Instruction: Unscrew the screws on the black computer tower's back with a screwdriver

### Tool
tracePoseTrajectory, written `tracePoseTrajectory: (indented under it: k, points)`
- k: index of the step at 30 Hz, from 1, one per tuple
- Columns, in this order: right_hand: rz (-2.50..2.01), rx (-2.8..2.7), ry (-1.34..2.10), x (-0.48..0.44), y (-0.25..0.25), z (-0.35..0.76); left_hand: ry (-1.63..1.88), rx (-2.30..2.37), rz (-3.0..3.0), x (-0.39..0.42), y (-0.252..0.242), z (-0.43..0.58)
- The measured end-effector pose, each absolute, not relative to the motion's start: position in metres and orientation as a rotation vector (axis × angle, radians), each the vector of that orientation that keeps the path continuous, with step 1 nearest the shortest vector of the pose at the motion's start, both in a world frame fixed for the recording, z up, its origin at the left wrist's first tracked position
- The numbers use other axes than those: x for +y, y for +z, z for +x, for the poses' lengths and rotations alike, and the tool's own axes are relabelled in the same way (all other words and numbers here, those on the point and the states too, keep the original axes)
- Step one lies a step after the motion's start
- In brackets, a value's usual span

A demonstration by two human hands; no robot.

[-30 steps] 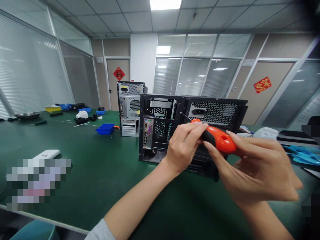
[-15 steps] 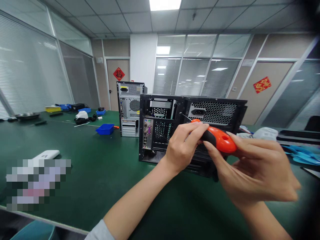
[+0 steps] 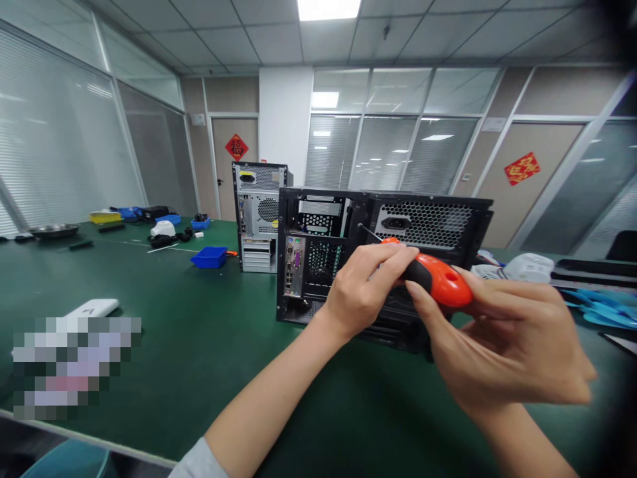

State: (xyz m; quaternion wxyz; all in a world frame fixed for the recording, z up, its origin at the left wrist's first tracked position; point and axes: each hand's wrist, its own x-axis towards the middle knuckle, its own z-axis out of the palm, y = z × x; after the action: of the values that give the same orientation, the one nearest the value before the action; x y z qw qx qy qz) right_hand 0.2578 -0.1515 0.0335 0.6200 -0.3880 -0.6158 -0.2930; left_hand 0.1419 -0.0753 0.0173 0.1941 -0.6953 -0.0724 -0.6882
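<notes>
A screwdriver (image 3: 444,279) with an orange and black handle points away from me, tilted up to the left. Its thin shaft reaches the back panel of a black computer case (image 3: 365,206), with the tip at the frame just left of the power supply (image 3: 425,222). My left hand (image 3: 362,287) pinches the front end of the handle. Round the rear end of the handle close the thumb and fingers of my right hand (image 3: 517,332). Ports (image 3: 293,265) show at the left of the panel, while my hands hide part of its lower right.
Behind on the left stands a second computer tower (image 3: 259,219). A blue tray (image 3: 210,257) lies beside it on the green table (image 3: 189,358). Light blue items (image 3: 604,307) and a white object (image 3: 530,267) are at the right. A blurred-out patch (image 3: 74,368) covers something at the left.
Almost nothing differs. Both hands and the screwdriver have shifted only very slightly, and the tip stays at the same spot on the case.
</notes>
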Motion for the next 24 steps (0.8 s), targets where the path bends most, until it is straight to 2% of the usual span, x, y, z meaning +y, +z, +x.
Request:
tracePoseTrajectory:
  k: [24]
  points:
    - [-0.951, -1.276, -0.819, -0.153, 0.032, 0.243, -1.767, -0.174, -1.963, -0.075, 0.027, 0.134]
